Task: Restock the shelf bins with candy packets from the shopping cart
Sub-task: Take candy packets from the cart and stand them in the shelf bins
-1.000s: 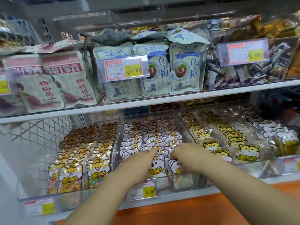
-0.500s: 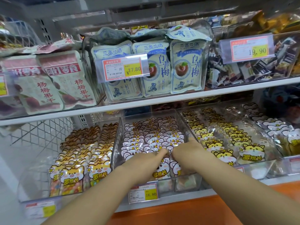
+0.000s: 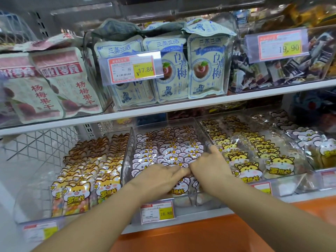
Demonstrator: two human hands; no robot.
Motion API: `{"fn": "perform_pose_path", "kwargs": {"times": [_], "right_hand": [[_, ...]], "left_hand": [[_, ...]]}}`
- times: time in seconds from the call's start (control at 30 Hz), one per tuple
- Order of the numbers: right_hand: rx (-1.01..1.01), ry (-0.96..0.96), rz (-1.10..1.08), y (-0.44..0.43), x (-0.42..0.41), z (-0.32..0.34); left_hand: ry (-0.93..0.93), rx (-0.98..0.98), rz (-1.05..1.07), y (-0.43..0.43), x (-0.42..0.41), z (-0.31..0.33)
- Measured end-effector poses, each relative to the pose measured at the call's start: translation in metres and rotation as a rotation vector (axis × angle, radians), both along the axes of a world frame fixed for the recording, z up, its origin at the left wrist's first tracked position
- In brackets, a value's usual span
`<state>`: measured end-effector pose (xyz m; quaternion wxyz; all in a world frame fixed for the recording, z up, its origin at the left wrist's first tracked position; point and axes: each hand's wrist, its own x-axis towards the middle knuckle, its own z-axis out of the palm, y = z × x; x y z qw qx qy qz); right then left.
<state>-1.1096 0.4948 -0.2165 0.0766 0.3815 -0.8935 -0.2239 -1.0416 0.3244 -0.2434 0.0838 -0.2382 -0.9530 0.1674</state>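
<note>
Pink-white candy packets at the front edge of the clear plastic bin are pressed by the flat left hand; the right hand grip can't be told tbh.

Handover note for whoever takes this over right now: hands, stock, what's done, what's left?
Left hand: fingers laid across the front bear packets in the middle bin.
Right hand: beside it on the same packets, grip unclear.
Done: that bin holds full rows of packets.
Cart not in view.
Left: likely settle the front row, then fetch more from the cart.
</note>
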Motion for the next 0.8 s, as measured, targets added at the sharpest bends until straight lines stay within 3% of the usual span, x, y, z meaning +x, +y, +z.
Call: {"fn": "perform_pose_path", "kwargs": {"times": [0.17,0.27,0.37,0.47,0.8], "right_hand": [[0.080,-0.035,-0.035,-0.005,-0.006,0.002],[0.084,-0.101,-0.037,-0.002,-0.009,0.011],[-0.029,-0.285,-0.058,0.004,-0.010,0.028],[-0.144,-0.327,-0.029,0.009,-0.009,0.032],[-0.032,-0.135,-0.132,0.005,0.001,0.020]], "left_hand": [[0.089,-0.035,-0.045,-0.001,-0.001,0.002],[0.070,-0.027,0.037,0.001,0.002,0.008],[-0.049,0.081,0.205,0.002,0.010,0.020],[-0.092,0.153,0.297,0.004,0.018,0.031],[-0.142,0.067,0.573,0.024,0.021,0.028]]}}
